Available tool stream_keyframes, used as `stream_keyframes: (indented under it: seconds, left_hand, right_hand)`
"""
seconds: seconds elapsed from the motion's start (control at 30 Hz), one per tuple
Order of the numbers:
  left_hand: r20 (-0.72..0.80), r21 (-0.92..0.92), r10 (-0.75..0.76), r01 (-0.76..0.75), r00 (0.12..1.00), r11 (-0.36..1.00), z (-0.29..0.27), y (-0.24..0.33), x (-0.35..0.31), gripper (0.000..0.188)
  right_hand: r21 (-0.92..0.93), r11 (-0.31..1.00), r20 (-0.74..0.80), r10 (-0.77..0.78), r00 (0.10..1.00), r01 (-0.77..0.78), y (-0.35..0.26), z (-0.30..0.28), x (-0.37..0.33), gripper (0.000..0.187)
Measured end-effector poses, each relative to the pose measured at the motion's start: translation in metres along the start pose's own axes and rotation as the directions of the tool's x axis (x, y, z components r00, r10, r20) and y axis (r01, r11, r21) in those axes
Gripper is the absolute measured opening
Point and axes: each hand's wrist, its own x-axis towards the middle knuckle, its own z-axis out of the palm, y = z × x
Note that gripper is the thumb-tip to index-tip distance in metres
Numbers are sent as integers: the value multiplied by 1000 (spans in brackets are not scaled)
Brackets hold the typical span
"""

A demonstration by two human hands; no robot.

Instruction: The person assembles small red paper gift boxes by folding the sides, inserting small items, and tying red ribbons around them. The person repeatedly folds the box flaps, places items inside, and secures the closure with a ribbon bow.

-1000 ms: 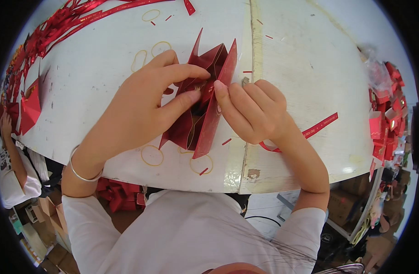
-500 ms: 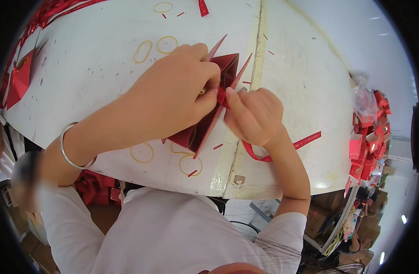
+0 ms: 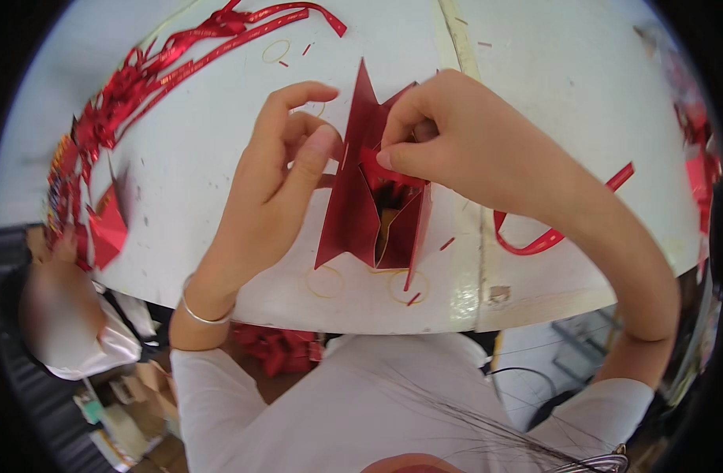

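A dark red folded paper box stands on the table in front of me, its top spread and its pointed panels up. Inside it, something dark and shiny with a golden piece shows in part. My left hand is beside the box's left panel, thumb and fingers apart; some fingertips reach the panel. Over the box's right side, my right hand pinches a red ribbon at the opening. A printed length of that red ribbon seems to trail out beneath my right forearm; its join is hidden.
Yellow rubber bands and short red scraps are scattered on the white table. Red ribbons lie heaped at the far left, near a red folded box. A person is at the left edge. Red boxes are at the right.
My left hand has drawn back from the ribbon to the box's left side and spread its fingers. My right hand has moved over the opening. The view has shifted, showing more ribbons at left.
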Motion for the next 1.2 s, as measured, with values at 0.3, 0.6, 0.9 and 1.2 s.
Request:
stream_keyframes:
  seconds: [0.3,0.6,0.9,1.2]
  left_hand:
    - [149,-258,-122,158,981,953,-4,-14,9,17]
    - [181,-229,-105,145,978,963,-5,-22,9,11]
    - [182,-218,-90,130,979,967,-6,-20,9,13]
    - [220,-196,-96,140,971,971,-8,-15,8,12]
  right_hand:
    - [-218,976,-76,-32,997,15,-1,-1,-3,17]
    - [-33,995,24,90,996,-89,-17,-12,-7,20]
    - [-25,993,0,116,993,-116,-16,-7,-4,19]
    - [-168,984,2,56,998,-55,-11,0,6,20]
